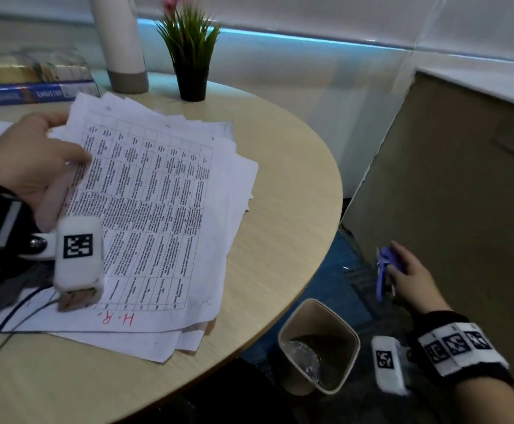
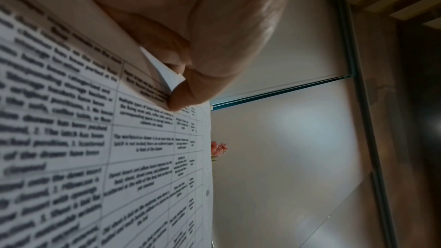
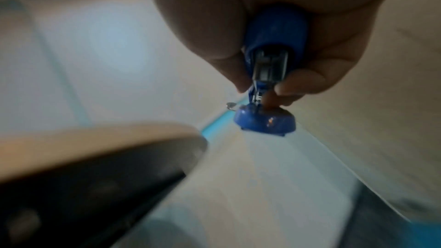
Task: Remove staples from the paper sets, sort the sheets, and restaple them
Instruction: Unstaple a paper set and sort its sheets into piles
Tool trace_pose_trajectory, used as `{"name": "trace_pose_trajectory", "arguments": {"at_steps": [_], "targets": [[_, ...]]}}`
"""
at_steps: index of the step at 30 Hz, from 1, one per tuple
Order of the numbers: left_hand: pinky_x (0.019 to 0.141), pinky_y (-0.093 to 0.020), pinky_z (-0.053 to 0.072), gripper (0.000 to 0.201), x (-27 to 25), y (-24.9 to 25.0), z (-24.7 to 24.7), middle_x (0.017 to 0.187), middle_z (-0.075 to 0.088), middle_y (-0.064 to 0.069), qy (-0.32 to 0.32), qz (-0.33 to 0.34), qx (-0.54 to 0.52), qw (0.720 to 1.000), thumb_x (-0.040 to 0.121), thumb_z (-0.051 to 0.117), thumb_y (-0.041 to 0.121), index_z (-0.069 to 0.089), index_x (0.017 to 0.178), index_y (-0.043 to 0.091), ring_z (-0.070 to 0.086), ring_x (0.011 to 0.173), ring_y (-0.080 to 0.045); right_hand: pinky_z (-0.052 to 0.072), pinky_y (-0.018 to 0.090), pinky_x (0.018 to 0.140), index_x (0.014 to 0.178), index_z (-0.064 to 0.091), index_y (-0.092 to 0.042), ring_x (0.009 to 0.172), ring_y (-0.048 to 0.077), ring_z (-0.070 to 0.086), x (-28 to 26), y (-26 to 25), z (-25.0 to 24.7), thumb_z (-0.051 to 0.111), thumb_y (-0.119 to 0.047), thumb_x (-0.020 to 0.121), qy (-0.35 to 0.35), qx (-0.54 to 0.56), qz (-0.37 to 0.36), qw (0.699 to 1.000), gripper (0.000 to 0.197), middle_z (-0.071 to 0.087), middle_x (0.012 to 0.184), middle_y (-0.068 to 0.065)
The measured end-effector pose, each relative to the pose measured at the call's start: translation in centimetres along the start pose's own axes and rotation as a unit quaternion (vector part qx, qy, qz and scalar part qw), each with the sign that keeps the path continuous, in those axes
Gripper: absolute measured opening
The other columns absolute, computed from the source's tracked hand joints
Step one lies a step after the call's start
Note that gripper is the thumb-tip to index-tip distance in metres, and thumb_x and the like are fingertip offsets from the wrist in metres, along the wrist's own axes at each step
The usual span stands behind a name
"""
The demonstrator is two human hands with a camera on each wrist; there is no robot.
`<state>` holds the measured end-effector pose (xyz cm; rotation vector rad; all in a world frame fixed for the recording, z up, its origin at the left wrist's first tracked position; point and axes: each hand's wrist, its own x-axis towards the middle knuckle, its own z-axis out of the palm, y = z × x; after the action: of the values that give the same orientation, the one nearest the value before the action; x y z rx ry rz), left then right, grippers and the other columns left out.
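A loose stack of printed paper sheets [image 1: 157, 209] lies fanned out on the round wooden table [image 1: 280, 215]; the top sheet carries a table of text and a red "H.R." mark. My left hand [image 1: 50, 157] grips the stack's left edge, thumb on top. In the left wrist view the thumb [image 2: 183, 97] presses a folded corner of the top sheet [image 2: 71, 139]. My right hand [image 1: 402, 270] is off the table, out over the floor, and grips a blue staple tool [image 1: 382, 270]. Close up, the tool [image 3: 274, 31] has a small bent staple [image 3: 230, 105] hanging at its metal tip.
A brown waste bin [image 1: 312, 303] with a clear liner stands on the floor below my right hand. A large cardboard panel [image 1: 448, 194] leans to the right. A potted plant [image 1: 191, 56], a white bottle [image 1: 121, 41] and stacked books [image 1: 20, 84] sit at the back.
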<state>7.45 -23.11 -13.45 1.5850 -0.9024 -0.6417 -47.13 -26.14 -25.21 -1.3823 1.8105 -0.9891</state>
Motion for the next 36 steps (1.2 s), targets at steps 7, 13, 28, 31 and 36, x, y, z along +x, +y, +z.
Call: {"name": "trace_pose_trajectory", "arguments": {"at_steps": [7,13,28,31,36], "targets": [[0.058,-0.034,0.052,0.041,-5.1,4.0,2.0,0.091,0.067,-0.010,-0.010,-0.041,-0.039,0.998,0.092,0.047,-0.008,0.054,0.122,0.017,0.066,0.074,-0.023,0.048,0.018,0.073,0.133,0.046,-0.027,0.100,0.014,0.056,1.6,-20.2,-2.0,0.050,0.004,0.084,0.014,0.052,-0.246,0.968,0.058,0.057,0.121,-0.005],[0.088,-0.061,0.052,0.018,-5.3,4.0,1.1,0.097,0.073,-0.018,-0.025,-0.039,-0.014,0.999,0.079,0.062,0.002,0.068,0.088,0.017,0.070,0.089,-0.038,0.040,0.023,0.069,0.139,0.042,-0.024,0.111,0.026,0.050,3.9,-27.5,5.5,0.039,0.001,0.092,-0.164,-0.277,-0.248,0.914,0.054,0.049,0.131,0.004],[0.095,-0.046,0.051,0.024,-5.8,4.9,0.9,0.092,0.073,-0.003,-0.035,-0.011,0.012,0.999,0.088,0.060,0.000,0.068,0.082,0.022,0.069,0.094,-0.029,0.041,0.029,0.091,0.144,0.033,-0.025,0.115,0.028,0.052,3.1,-27.8,9.0,0.058,-0.032,0.090,-0.170,-0.373,-0.215,0.887,0.059,0.051,0.136,0.010],[0.096,-0.051,0.050,0.029,-6.1,5.4,0.9,0.094,0.074,-0.005,-0.021,0.000,-0.032,0.999,0.088,0.058,-0.004,0.069,0.084,0.022,0.069,0.096,-0.031,0.042,0.037,0.099,0.136,0.045,-0.024,0.118,0.026,0.053,1.0,-27.1,7.3,0.059,-0.038,0.089,-0.160,-0.261,-0.249,0.919,0.051,0.054,0.131,0.011],[0.089,-0.044,0.054,0.027,-7.0,6.5,1.0,0.095,0.072,-0.007,-0.004,0.006,-0.100,0.995,0.092,0.052,-0.007,0.067,0.090,0.016,0.069,0.090,-0.024,0.046,0.023,0.075,0.114,0.056,-0.020,0.092,0.016,0.060,-5.0,-24.7,4.6,0.059,-0.036,0.089,-0.240,-0.022,-0.245,0.939,0.029,0.064,0.118,0.008]]}}
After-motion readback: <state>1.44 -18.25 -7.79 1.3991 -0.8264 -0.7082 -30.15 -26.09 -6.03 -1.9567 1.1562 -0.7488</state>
